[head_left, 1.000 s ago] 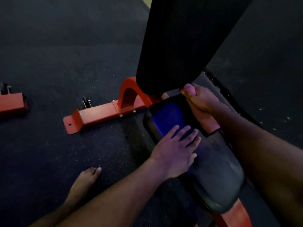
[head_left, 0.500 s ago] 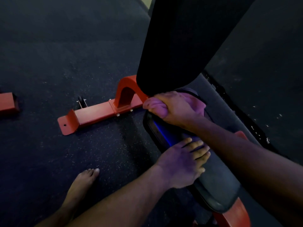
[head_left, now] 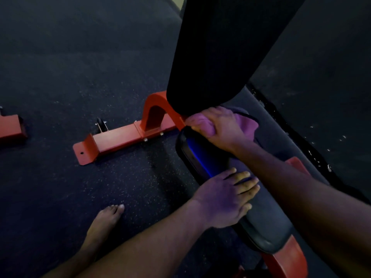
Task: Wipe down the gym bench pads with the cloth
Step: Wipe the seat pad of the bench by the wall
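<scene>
**A:** Start at your fingers. What are they doing?

**B:** Your right hand (head_left: 217, 126) has its fingers curled round the bunched pink cloth (head_left: 206, 125). It presses the cloth down at the far end of the seat pad (head_left: 267, 223), right where that pad meets the foot of the raised back pad (head_left: 220, 53). A loose corner of cloth trails out behind your knuckles on the right. Your left hand (head_left: 224, 199) lies flat on the middle of the seat pad, fingers straight and slightly spread, holding nothing. It looks as if it is only steadying you or the bench.

**A:** So how far along am I?

**B:** My guess is you're somewhere in the middle. The cloth is working the far edge of the seat pad. The blue sheen there could be wet vinyl or just reflected light, and I can't say which. The near end of the seat, under and behind your left hand, shows no sign either way. The tall back pad is dark and matte, and nothing tells me whether it has been wiped. I'd treat it as left to do, along with the seat's side edges.

**A:** Any containers around, like a bucket or a spray bottle?

**B:** None is in view. Around the pads there is only the orange bench frame (head_left: 124, 137), with its foot bar on the speckled dark floor (head_left: 60, 67), another orange piece at the far left edge, and your bare foot (head_left: 104, 223) beside the bench. The room is dim, so small things on the floor could be missed.
</scene>
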{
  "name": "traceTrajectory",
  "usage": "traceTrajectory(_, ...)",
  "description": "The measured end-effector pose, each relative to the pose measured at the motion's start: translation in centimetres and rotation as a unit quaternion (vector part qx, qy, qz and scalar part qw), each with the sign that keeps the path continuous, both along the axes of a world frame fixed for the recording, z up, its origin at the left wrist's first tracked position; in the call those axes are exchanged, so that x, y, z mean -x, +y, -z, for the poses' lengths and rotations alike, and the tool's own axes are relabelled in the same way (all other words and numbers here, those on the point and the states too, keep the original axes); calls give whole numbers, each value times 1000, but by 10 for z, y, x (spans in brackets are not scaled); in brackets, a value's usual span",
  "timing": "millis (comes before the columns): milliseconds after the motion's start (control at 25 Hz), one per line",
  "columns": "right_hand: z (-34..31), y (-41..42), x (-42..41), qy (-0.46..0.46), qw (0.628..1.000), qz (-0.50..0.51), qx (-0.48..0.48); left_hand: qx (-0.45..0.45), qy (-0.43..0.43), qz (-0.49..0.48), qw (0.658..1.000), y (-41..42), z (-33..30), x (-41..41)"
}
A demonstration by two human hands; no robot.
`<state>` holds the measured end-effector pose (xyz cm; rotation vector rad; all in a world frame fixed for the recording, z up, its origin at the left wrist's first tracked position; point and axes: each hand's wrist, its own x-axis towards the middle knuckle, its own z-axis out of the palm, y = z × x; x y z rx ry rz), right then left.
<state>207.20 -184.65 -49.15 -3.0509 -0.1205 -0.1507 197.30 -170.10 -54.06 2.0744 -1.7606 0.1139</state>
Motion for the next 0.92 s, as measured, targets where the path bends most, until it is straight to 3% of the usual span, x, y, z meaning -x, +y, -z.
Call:
traceTrajectory(160, -5, 42, -5, 92, 983, -158, 1, 43, 0, -19, 999, -1, 1, 1)
traceTrajectory(240, -7, 13, -6, 73, 983, -170, 4, 15, -12, -20, 1000, -2, 2, 2)
traceTrajectory(320, -15, -39, -2, 6, 999, -38, -20, 1, -16, -15, 1000, -2, 2, 2)
traceTrajectory(400, -21, -66, 5, 10, 986, 134, -95, -6, -24, -19, 1000, -1, 2, 1)
traceTrajectory(440, -19, -66, 4, 25, 980, 162, -110, -3, -18, -19, 1000, -3, 1, 0)
traceTrajectory(600, -10, -8, -2, -2, 999, 9, -39, 13, 11, -18, 1000, -3, 1, 3)
traceTrajectory(760, 6, 59, 1, 49, 983, -176, 2, 69, 11, -33, 997, 0, -2, 1)
traceTrajectory(840, 4, 51, -4, 72, 975, -210, 15, 54, 19, -29, 998, -2, -1, 2)
traceTrajectory(920, -6, 17, -11, 74, 983, -169, -7, 27, 6, -26, 999, -4, 1, 2)
